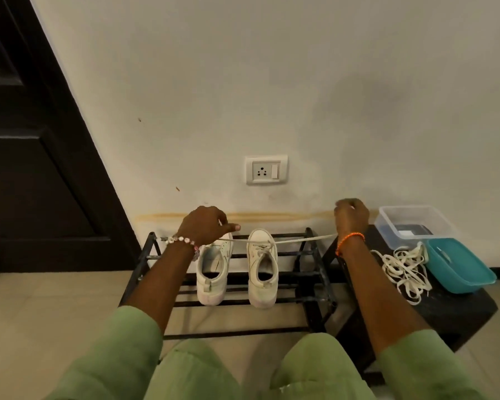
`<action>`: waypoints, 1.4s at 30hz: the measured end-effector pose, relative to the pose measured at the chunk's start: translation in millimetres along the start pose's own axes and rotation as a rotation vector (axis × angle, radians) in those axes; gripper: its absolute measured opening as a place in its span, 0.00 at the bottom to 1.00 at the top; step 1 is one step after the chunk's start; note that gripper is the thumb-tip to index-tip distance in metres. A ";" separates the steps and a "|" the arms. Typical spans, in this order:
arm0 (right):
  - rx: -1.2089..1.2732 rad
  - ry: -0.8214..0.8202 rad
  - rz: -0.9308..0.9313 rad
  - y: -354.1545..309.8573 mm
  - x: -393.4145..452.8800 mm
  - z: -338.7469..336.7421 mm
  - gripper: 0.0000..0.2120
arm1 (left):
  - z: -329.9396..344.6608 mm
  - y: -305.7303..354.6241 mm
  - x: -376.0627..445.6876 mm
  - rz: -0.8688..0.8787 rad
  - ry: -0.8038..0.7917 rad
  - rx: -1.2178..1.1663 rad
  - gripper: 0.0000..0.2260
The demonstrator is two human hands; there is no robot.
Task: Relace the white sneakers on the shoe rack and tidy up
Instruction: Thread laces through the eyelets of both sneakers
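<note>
Head view, lower centre: I held lace taut across right sneaker, left hand pinching one end, right hand curled on other, likely evening lengths after first eyelets. Left sneaker sat beside it on shoe rack, apparently unlaced. Spare lace lay right on stool.

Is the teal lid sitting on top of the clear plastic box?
No, the teal lid lies upturned on the dark stool in front of the clear box, which stands open.
</note>
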State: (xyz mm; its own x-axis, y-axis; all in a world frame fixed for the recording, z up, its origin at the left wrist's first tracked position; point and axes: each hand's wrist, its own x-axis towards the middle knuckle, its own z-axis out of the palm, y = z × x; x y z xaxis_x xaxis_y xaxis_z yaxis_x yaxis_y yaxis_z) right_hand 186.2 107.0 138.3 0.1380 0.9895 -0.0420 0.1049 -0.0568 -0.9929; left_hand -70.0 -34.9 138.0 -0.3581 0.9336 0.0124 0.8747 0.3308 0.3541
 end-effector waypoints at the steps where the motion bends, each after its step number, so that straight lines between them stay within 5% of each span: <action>1: -0.305 -0.017 -0.213 6.1 -5.4 0.8 0.07 | -0.7 -2.9 -2.0 -0.003 -0.089 0.007 0.23; 4: -0.951 -0.188 -0.677 22.6 -14.6 -3.5 0.15 | -3.2 -8.0 -11.6 -0.049 -0.208 -0.280 0.19; 8: -1.298 -0.299 -0.836 50.2 -10.5 -13.6 0.23 | 3.9 -18.2 -17.4 -0.193 -0.193 -0.710 0.13; 11: -1.360 -0.206 -0.790 64.4 -4.9 -21.6 0.19 | 17.4 -34.3 -15.3 -0.263 0.053 -0.639 0.13; 14: -1.441 -0.109 -0.669 76.4 1.7 -27.4 0.16 | 30.8 -46.6 -16.3 -0.403 0.348 -0.288 0.15; 18: -1.441 -0.094 -0.537 90.4 -1.1 -22.3 0.15 | 62.0 -53.9 -16.9 -0.538 0.336 0.034 0.13; 21: -1.478 -0.137 -0.389 98.3 -9.6 -8.8 0.15 | 86.6 -47.0 -16.8 -0.533 0.293 0.049 0.17; 26: -1.396 -0.252 -0.250 114.9 -25.8 33.9 0.16 | 116.9 -2.0 -0.5 -0.072 0.254 -0.118 0.19; 29: -0.894 -0.384 -0.150 118.1 -35.7 59.8 0.12 | 136.0 27.0 9.6 0.033 -0.014 -0.206 0.16; 32: -0.601 -0.564 0.000 117.5 -42.1 74.7 0.16 | 146.4 39.2 16.0 -0.031 -0.087 -0.207 0.13; 36: -0.646 -0.515 -0.054 121.4 -37.1 79.7 0.11 | 151.5 38.4 20.0 -0.124 -0.023 -0.284 0.16; 42: -0.629 -0.598 -0.075 101.6 -16.9 80.0 0.07 | 156.3 32.3 27.4 -0.278 -0.024 -0.740 0.12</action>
State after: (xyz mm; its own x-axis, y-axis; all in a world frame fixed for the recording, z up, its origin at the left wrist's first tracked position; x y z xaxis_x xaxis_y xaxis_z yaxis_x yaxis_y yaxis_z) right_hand 115.7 95.2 29.2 -0.4127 0.8874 -0.2052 0.6417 0.1233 -0.7570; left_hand -0.5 22.9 3.6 -0.5172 0.8355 -0.1855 0.3066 0.3832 0.8713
